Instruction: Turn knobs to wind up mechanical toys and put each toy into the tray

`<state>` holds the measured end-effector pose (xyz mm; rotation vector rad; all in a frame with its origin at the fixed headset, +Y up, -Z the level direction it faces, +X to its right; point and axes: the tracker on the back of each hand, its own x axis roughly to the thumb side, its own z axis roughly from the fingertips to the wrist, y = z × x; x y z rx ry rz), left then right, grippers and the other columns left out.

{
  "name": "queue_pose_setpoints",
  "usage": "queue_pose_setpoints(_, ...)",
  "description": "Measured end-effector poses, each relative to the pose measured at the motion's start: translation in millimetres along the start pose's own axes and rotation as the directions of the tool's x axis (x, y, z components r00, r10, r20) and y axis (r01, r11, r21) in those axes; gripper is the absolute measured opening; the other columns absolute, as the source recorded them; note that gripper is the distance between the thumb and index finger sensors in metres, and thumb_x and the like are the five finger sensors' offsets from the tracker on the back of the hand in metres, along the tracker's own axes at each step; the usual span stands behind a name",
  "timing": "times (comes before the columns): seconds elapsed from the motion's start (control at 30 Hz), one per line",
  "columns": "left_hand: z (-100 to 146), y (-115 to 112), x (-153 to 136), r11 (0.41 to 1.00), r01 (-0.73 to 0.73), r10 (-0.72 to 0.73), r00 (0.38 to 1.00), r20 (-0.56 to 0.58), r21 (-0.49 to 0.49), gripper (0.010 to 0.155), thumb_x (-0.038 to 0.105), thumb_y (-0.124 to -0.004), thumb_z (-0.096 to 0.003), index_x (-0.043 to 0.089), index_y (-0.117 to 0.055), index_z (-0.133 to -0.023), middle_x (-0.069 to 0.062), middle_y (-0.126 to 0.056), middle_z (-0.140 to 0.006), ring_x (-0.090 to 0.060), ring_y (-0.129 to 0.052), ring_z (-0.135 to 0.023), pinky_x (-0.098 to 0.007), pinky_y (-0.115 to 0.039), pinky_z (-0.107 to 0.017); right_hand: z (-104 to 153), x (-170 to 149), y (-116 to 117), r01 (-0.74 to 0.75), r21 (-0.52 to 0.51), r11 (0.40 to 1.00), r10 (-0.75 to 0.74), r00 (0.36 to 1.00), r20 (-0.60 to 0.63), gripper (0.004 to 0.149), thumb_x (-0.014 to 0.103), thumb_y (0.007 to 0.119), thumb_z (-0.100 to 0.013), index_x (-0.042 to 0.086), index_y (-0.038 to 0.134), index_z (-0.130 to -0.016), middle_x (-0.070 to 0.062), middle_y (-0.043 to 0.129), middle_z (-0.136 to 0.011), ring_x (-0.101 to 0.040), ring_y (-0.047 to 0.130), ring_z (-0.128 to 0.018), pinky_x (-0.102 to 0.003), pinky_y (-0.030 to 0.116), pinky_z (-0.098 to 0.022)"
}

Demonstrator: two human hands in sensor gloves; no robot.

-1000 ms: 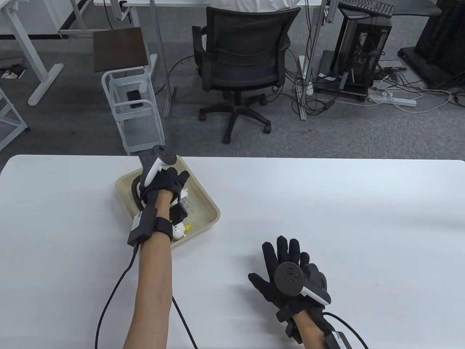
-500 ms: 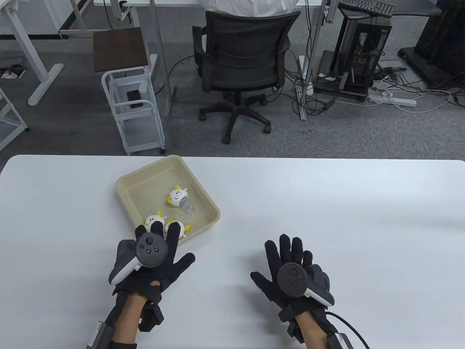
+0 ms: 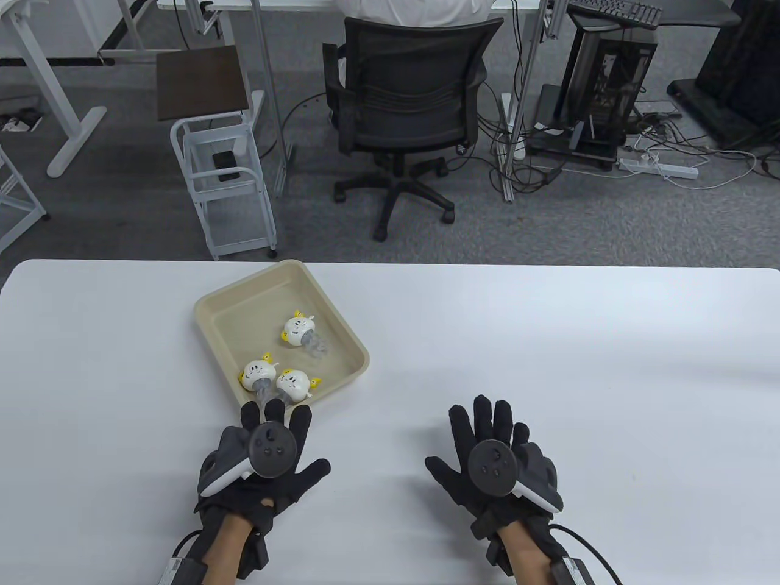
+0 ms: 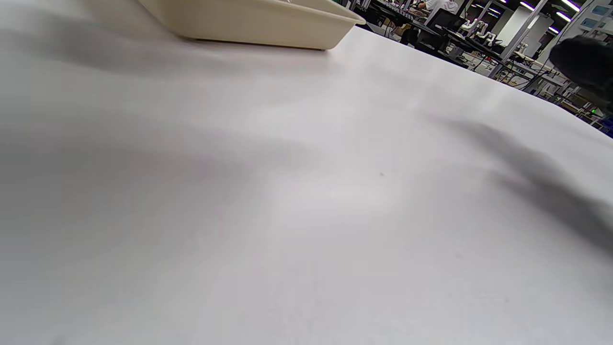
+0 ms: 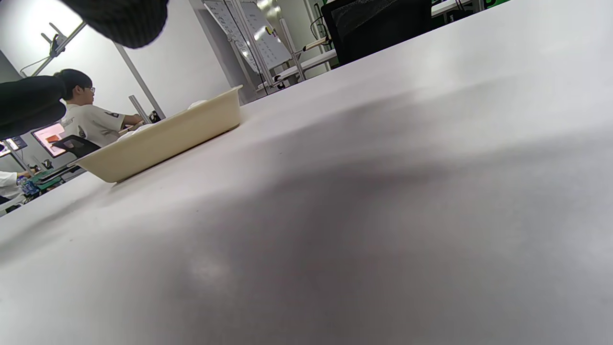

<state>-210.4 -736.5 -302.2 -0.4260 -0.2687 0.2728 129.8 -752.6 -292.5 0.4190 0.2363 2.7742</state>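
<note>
A beige tray sits on the white table at the left, and shows in the left wrist view and the right wrist view. Three small white wind-up toys with yellow bits lie inside: one in the middle, two side by side at the near corner. My left hand lies flat on the table just in front of the tray's near corner, fingers spread, holding nothing. My right hand lies flat to the right, fingers spread, holding nothing.
The white table stretches wide to the right and far side. Beyond its far edge stand a black office chair and a small white cart. A cable runs from each wrist toward the near edge.
My left hand has pulled back out of the tray, leaving a toy there, and now lies flat on the table in front of it. The right hand barely moved.
</note>
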Motion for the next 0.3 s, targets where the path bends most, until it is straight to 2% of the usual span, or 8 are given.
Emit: queue_pose_setpoints(0.3,-2.5,-2.8,-3.5,1.0,-0.011,0.011,1.0,-0.016,-0.008,0.094,0.071,-0.048,-0.0558,0.019,0.001,-0.117,-0.029,0.008,-0.114,-0.062,0.013,-0.098,-0.082,-0.009,-0.061,0.1,5.1,4.2,-0.009,0.017,1.0,0.008,1.0,0.016,0.087,0.066,0.052,-0.069,0.01,0.01,-0.12,-0.036,0.002,-0.115,-0.061,-0.006,-0.097,-0.08,0.012,-0.068)
